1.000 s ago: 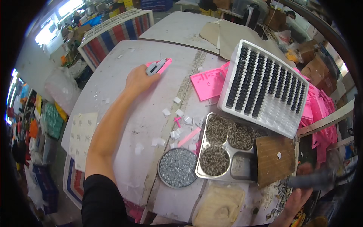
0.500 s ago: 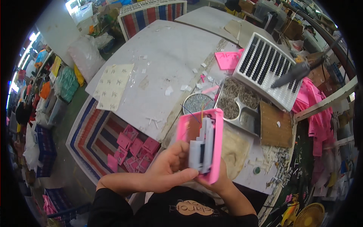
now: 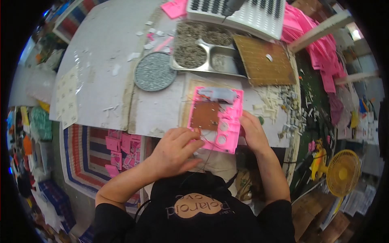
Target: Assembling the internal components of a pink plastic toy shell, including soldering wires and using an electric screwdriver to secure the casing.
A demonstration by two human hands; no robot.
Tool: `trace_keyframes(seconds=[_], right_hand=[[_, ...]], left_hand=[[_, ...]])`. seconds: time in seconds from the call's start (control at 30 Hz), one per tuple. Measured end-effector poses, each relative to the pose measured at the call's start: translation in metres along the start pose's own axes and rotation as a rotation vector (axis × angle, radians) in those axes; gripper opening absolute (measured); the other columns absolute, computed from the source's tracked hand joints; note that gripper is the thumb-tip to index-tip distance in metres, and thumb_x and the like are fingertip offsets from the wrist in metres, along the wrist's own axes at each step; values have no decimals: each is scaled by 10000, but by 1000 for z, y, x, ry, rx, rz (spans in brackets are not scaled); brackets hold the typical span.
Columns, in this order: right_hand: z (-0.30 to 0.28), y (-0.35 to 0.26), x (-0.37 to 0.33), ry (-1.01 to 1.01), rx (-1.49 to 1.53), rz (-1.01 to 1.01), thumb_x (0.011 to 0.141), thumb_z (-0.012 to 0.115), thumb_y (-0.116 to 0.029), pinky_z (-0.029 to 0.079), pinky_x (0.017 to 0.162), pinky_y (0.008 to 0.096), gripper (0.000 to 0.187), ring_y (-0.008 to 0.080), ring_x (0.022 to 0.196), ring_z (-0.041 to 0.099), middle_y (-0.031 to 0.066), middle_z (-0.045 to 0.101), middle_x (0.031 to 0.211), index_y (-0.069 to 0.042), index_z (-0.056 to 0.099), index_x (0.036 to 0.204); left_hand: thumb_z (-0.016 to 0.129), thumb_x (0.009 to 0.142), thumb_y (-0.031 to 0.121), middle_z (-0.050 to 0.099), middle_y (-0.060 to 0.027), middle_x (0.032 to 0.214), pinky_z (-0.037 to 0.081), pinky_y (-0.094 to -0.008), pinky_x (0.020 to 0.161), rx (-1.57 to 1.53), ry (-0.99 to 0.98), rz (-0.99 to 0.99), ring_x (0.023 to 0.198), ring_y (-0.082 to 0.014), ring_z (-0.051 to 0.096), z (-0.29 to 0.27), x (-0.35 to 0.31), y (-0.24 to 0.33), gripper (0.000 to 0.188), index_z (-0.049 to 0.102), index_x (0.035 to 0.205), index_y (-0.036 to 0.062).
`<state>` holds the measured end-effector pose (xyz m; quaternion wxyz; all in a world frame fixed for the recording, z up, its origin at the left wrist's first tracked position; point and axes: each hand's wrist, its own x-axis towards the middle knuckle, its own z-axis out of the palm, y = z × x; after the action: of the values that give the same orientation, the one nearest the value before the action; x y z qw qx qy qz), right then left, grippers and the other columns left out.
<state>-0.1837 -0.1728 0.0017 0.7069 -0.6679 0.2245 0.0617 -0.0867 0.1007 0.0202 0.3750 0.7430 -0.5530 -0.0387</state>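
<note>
Reaching up from the lower edge, gripping the pink case [image 3: 224, 115] mid-frame by its right edge with the right hand [image 3: 254, 131]; curling the left hand [image 3: 176, 148] at its lower left, cannot tell whether pinching. Facing open side up, with long axis near vertical. Above, left of centre: round dish [image 3: 156, 89] of small silvery pieces [image 3: 154, 69].

Tipped the pink plastic housing [image 3: 229, 115] flatter, bringing its grey insert [image 3: 217, 94] to 12 o'clock; shifted right hand [image 3: 254, 132] from its 5 o'clock to 3 o'clock.
</note>
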Motion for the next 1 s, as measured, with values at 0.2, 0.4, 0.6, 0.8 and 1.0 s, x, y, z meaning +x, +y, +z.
trace_keyframes(seconds=[0.2, 0.4, 0.6, 0.8, 1.0], right_hand=[[-13, -32, 27, 149, -1039, -282, 917, 640, -269, 538, 635, 422, 247, 339, 650, 685, 170, 689, 708, -31, 698, 888], [-21, -28, 60, -29, -1054, -322, 903, 659, -279, 506, 615, 431, 226, 376, 653, 656, 151, 682, 725, -56, 674, 873], [-14, -27, 58, 14, -1140, -412, 881, 640, -282, 520, 596, 479, 200, 382, 636, 663, 146, 663, 666, -99, 666, 803], [-5, -35, 46, 97, -815, -477, 841, 731, -189, 531, 661, 417, 109, 305, 718, 661, 99, 681, 760, -80, 733, 837], [2, -27, 55, 71, -991, -534, 833, 762, -169, 506, 758, 411, 117, 292, 843, 614, 82, 674, 807, -58, 728, 845]], left_hand=[[808, 766, 101, 670, -50, 1073, 490, -412, 866, 90, 13, 78, 996, -254, 660, 29, 1, -32, 278, 704, 1024, 114], [810, 764, 95, 676, -45, 1063, 495, -405, 848, 75, -45, 82, 990, -256, 662, 13, 11, -47, 265, 708, 1008, 104], [804, 763, 87, 673, -44, 1055, 495, -411, 843, 51, -86, 42, 984, -262, 661, 12, 7, -41, 238, 707, 980, 101], [803, 763, 101, 665, -49, 1033, 468, -423, 878, 10, -109, -21, 960, -260, 655, 12, 15, -39, 216, 703, 954, 103], [802, 761, 105, 664, -44, 1015, 441, -413, 856, 11, -65, -29, 960, -241, 645, 20, 24, -38, 221, 701, 957, 108]])
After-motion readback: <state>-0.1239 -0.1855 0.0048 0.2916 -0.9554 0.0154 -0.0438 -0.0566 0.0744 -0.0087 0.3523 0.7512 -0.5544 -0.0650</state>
